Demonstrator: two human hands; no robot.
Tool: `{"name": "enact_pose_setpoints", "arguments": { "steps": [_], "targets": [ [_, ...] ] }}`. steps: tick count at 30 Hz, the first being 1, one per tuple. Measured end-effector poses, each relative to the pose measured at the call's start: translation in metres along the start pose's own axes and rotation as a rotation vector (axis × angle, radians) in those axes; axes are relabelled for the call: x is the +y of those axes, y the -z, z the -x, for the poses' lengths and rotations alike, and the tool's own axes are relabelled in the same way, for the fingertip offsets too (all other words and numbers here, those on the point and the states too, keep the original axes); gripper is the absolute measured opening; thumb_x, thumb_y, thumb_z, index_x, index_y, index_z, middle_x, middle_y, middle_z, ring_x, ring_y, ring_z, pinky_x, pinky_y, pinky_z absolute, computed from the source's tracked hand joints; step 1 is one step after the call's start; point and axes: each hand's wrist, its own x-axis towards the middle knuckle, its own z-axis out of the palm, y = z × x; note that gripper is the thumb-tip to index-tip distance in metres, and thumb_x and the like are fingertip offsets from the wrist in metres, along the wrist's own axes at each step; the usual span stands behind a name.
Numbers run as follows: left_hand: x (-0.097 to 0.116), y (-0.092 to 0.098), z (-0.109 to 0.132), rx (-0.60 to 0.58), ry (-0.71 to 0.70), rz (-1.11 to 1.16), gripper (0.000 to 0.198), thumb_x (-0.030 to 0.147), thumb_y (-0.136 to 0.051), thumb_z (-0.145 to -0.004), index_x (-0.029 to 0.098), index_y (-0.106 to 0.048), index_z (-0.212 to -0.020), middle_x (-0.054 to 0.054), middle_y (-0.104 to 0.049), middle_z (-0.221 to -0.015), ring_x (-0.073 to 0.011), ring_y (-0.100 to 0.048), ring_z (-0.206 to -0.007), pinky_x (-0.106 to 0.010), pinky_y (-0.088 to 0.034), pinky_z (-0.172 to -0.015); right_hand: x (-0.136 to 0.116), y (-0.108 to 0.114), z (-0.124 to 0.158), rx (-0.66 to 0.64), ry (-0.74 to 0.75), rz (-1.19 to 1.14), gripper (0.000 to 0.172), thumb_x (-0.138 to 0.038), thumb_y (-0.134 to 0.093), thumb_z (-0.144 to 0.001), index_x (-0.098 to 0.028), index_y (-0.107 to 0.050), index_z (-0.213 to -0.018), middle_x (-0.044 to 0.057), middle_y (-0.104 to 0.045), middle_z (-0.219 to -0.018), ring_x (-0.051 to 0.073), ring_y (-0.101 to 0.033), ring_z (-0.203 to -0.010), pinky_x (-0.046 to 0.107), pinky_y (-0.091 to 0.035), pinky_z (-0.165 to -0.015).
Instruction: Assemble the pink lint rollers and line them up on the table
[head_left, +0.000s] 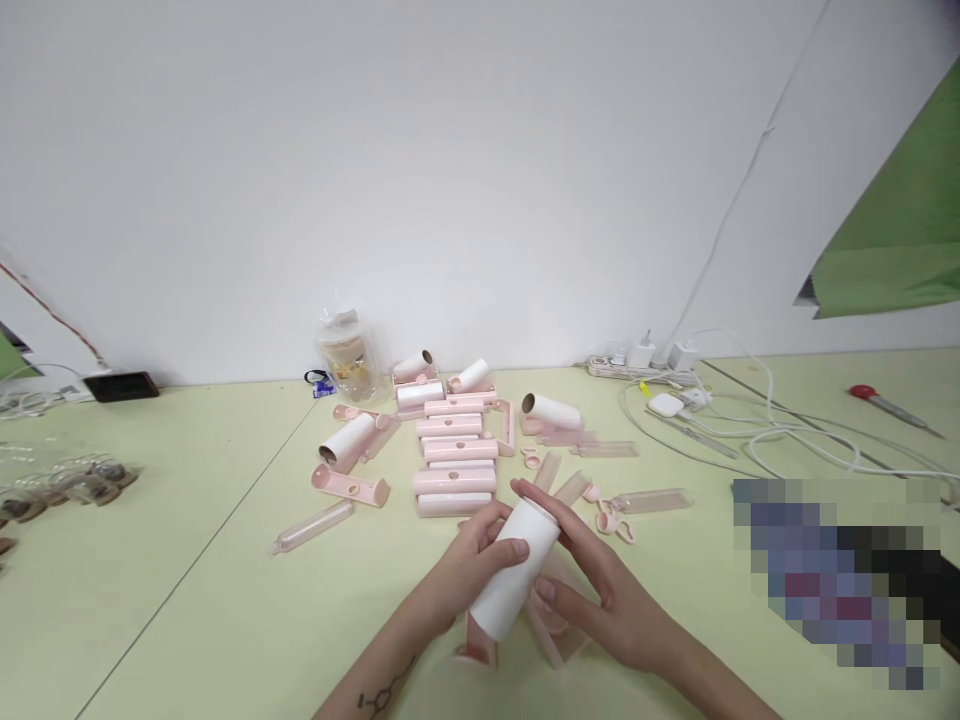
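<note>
The roll looks like matt white paper, smooth. Behind it, the pink holders are glossy plastic and the tubes clear plastic. The tabletop under the roll is smooth, matt pale green.

Pale green table. At centre: pink cases in a row, white rolls and clear tubes scattered around them. Rear right: power strip with white cables. Rear left: black phone.
</note>
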Motion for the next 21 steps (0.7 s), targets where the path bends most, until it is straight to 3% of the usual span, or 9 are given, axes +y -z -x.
{"name": "enact_pose_setpoints", "arguments": {
  "steps": [11, 14, 15, 17, 19, 21],
  "targets": [
    [0.000, 0.001, -0.001, 0.007, -0.044, -0.008, 0.028, 0.036, -0.064, -0.069, 0.018, -0.057, -0.089, -0.001, -0.055, -0.079, -0.0149, -0.052, -0.069, -0.023, -0.037, -0.058, 0.003, 0.002, -0.001, -0.013, 0.047, 0.083, 0.061, -0.036, -0.050, -0.087, -0.029, -0.023, -0.141, 0.006, -0.025, -0.148, 0.027, -0.021, -0.134, 0.049, -0.023, -0.108],
    [0.005, 0.001, 0.000, 0.025, -0.038, 0.078, 0.042, 0.039, -0.065, -0.068, 0.020, -0.055, -0.104, -0.003, -0.058, -0.083, -0.0169, -0.057, -0.067, -0.026, -0.041, -0.059, 0.001, 0.009, -0.002, 0.058, 0.074, 0.097, 0.063, -0.035, -0.048, -0.087, -0.032, -0.015, -0.141, 0.005, -0.021, -0.149, 0.026, -0.022, -0.134, 0.047, -0.028, -0.106],
    [0.008, 0.001, 0.001, 0.053, -0.038, 0.126, 0.051, 0.040, -0.064, -0.068, 0.023, -0.050, -0.113, -0.003, -0.059, -0.083, -0.0168, -0.057, -0.064, -0.026, -0.042, -0.057, -0.001, 0.013, -0.003, 0.109, 0.088, 0.124, 0.058, -0.034, -0.047, -0.088, -0.032, -0.020, -0.139, 0.005, -0.025, -0.147, 0.025, -0.025, -0.133, 0.046, -0.031, -0.104],
    [0.014, 0.002, 0.002, 0.121, -0.073, 0.222, 0.064, 0.042, -0.061, -0.070, 0.030, -0.035, -0.128, -0.002, -0.059, -0.081, -0.0151, -0.057, -0.056, -0.027, -0.043, -0.054, -0.004, 0.020, -0.005, 0.154, 0.103, 0.248, 0.034, -0.030, -0.046, -0.087, -0.032, -0.045, -0.121, 0.006, -0.041, -0.135, 0.026, -0.037, -0.126, 0.044, -0.038, -0.098],
    [0.017, 0.003, 0.003, 0.169, -0.137, 0.284, 0.065, 0.042, -0.058, -0.073, 0.033, -0.028, -0.131, -0.001, -0.059, -0.079, -0.0147, -0.057, -0.056, -0.026, -0.044, -0.054, -0.006, 0.025, -0.007, 0.054, 0.084, 0.430, 0.016, -0.024, -0.048, -0.085, -0.028, -0.062, -0.092, 0.007, -0.053, -0.120, 0.026, -0.047, -0.115, 0.042, -0.043, -0.091],
    [0.017, 0.003, 0.003, 0.207, -0.189, 0.314, 0.059, 0.040, -0.058, -0.076, 0.031, -0.030, -0.128, -0.001, -0.059, -0.079, -0.0161, -0.059, -0.064, -0.026, -0.045, -0.058, -0.006, 0.026, -0.008, -0.104, 0.029, 0.572, 0.016, -0.022, -0.051, -0.081, -0.027, -0.067, -0.081, 0.007, -0.054, -0.118, 0.027, -0.051, -0.110, 0.042, -0.046, -0.086]
  ]
}}
